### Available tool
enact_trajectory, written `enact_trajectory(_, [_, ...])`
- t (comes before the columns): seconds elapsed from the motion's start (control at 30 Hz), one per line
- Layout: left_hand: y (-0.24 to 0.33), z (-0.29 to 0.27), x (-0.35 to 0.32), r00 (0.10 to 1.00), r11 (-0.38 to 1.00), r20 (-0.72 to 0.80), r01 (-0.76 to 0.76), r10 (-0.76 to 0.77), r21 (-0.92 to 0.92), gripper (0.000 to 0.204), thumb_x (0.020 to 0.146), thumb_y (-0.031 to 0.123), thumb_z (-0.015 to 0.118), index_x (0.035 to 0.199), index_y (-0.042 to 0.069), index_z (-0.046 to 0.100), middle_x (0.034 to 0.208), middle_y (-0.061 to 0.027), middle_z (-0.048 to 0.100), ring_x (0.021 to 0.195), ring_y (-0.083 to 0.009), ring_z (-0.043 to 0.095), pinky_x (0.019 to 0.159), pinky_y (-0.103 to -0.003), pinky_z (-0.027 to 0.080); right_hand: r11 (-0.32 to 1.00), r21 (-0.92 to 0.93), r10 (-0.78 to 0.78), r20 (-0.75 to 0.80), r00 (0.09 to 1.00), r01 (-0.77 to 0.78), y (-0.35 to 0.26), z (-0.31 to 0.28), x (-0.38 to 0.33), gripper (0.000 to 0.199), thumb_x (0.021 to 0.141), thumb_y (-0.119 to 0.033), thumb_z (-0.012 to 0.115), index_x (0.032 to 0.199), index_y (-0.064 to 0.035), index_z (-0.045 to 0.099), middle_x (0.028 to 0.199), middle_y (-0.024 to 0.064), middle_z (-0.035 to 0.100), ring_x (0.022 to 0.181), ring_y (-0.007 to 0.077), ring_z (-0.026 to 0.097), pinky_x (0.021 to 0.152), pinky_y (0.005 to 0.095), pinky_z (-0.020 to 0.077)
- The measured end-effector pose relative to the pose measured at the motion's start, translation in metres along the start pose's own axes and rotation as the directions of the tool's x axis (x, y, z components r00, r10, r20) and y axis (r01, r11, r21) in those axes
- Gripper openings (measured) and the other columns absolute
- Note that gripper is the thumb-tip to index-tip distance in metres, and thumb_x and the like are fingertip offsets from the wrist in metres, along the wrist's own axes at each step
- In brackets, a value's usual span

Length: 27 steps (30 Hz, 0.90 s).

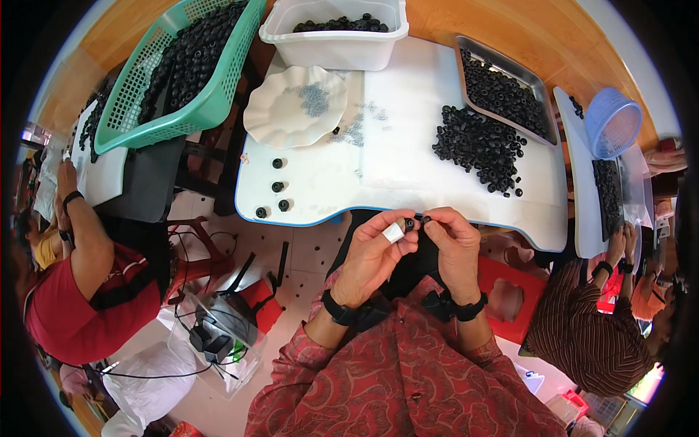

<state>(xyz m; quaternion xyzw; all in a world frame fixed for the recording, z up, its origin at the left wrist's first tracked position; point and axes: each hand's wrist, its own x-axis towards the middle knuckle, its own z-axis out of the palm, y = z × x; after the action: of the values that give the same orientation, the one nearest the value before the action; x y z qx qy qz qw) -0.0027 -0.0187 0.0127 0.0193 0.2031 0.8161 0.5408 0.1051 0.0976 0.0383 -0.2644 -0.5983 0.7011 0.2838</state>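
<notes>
My left hand (368, 255) is closed on a small black ring-shaped part (410, 225), in front of the table's near edge. A white wrap (393, 233) covers one of its fingers. Close beside it, my right hand (457, 251) pinches a tiny black piece (426, 218) between thumb and finger, almost touching the first part. Several finished-looking black parts (277, 186) stand apart at the table's left front. Beyond my hands, a loose heap of small black rings (477, 146) spreads from a metal tray (550, 120). A scalloped white dish (266, 113) holds tiny greyish pieces.
A white tub (335, 54) and a green basket (120, 135) at the back hold more black parts. Tiny grey pieces (353, 132) lie scattered on the white table (408, 167). Co-workers sit left and right. A red stool (520, 291) stands under the table's right side.
</notes>
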Motion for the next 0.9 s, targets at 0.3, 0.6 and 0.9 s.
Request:
enact_trajectory(0.3, [-0.0036, 0.0012, 0.001, 1.0, 1.0, 0.015, -0.017, 0.017, 0.013, 0.027, 0.098, 0.006, 0.057, 0.122, -0.004, 0.061, 0.11, -0.0128, 0.067, 0.089, -0.0174, 0.068, 0.079, -0.03, 0.058, 0.992, 0.125, -0.024, 0.018, 1.0, 0.021, 0.0039, 0.0022, -0.0013, 0.013, 0.09, 0.003, 0.067, 0.102, 0.0007, 0.07, 0.1, 0.0036, 0.064, 0.094, 0.0115, 0.061, 0.086, 0.0244, 0.0471])
enact_trajectory(0.6, [-0.0053, 0.0035, 0.0004, 1.0, 0.999, -0.001, -0.031, 0.031, 0.012, 0.025, 0.098, 0.006, 0.057, 0.122, -0.002, 0.062, 0.112, -0.0121, 0.067, 0.091, -0.0164, 0.068, 0.081, -0.03, 0.058, 0.993, 0.103, -0.059, -0.003, 0.998, 0.059, 0.0014, 0.0068, -0.0029, 0.014, 0.088, 0.004, 0.068, 0.101, 0.0004, 0.071, 0.1, 0.0043, 0.062, 0.094, 0.0122, 0.06, 0.086, 0.0237, 0.0467])
enact_trajectory(0.9, [-0.0088, 0.0034, 0.0008, 0.998, 0.998, -0.026, -0.054, 0.055, 0.034, 0.027, 0.097, 0.005, 0.06, 0.123, 0.0, 0.062, 0.111, -0.0098, 0.067, 0.09, -0.0149, 0.066, 0.082, -0.028, 0.057, 0.995, 0.083, -0.06, -0.016, 0.998, 0.062, 0.0025, 0.0083, -0.0033, 0.013, 0.088, 0.003, 0.069, 0.101, 0.0007, 0.071, 0.101, 0.0042, 0.061, 0.093, 0.0118, 0.06, 0.085, 0.0229, 0.0466])
